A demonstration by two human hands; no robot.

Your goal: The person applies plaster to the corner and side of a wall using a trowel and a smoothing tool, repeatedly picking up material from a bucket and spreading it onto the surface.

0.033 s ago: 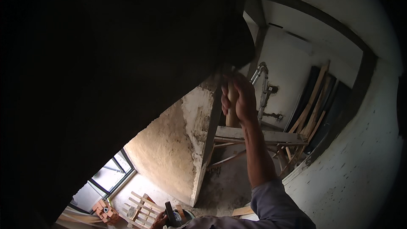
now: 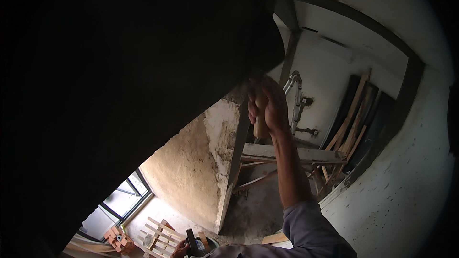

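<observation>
Shifted slightly up since last frame: R hand [image 2: 273,106] w/ wooden handle [image 2: 260,126], fingers [image 2: 252,109] wrapped round it; the handle's upper end is lost in shadow. L hand [image 2: 180,249] sits at the bottom edge beside a dark bar [image 2: 192,241]; can't tell if it's gripping. Out past the R hand: wooden bench [image 2: 321,155], metal frame [image 2: 290,83], planks [image 2: 355,114] leaning on far wall [image 2: 330,62]. Lower L: slatted pallet [image 2: 165,239], w/ stacked bricks [image 2: 120,241] to its left.

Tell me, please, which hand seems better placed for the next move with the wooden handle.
Probably the right hand: it is raised and wrapped around the handle. The left hand sits low, beside a dark bar.
</observation>
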